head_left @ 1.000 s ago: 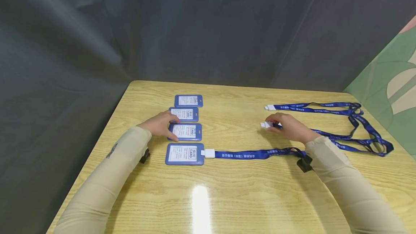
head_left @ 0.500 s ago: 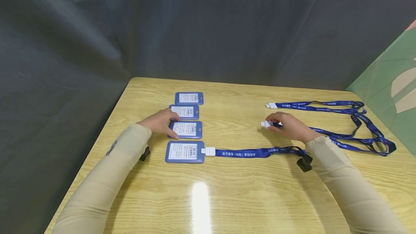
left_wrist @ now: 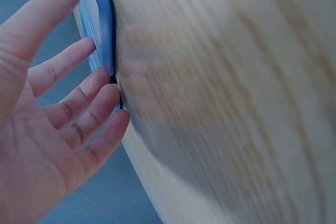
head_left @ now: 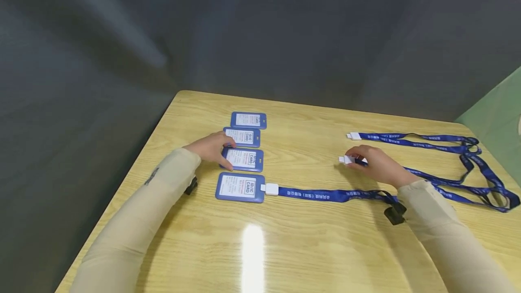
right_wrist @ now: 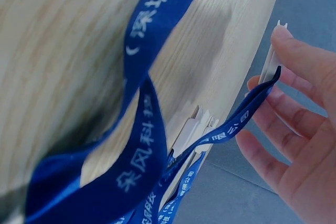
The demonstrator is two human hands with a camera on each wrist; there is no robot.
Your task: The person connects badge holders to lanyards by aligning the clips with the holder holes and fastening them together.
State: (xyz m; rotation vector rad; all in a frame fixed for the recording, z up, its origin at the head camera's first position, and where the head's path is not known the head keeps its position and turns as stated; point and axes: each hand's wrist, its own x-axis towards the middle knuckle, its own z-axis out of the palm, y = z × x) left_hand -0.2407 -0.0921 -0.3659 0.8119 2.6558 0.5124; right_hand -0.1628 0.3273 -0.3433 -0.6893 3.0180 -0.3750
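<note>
Several blue ID card holders lie in a column at the left of the table in the head view. My left hand point(head_left: 211, 149) spans the second-nearest card holder point(head_left: 243, 159), thumb at its near edge and a finger at its far edge. The left wrist view shows that holder's blue rim point(left_wrist: 107, 30) between thumb and fingers. My right hand point(head_left: 376, 165) pinches the white clip point(head_left: 347, 159) of a blue lanyard point(right_wrist: 144, 145) between thumb and fingers, just above the table. The nearest card holder point(head_left: 240, 187) is joined to another lanyard point(head_left: 315, 194) by a white clip point(head_left: 272, 189).
Two more card holders, the third one back point(head_left: 245, 137) and the farthest point(head_left: 249, 120), lie beyond my left hand. A further lanyard point(head_left: 411, 140) lies at the back right. Dark cloth point(head_left: 285, 35) hangs behind the wooden table point(head_left: 301, 248).
The head view has turned slightly, so everything appears shifted right. Both hands keep their places relative to the card holder and the lanyard clip.
</note>
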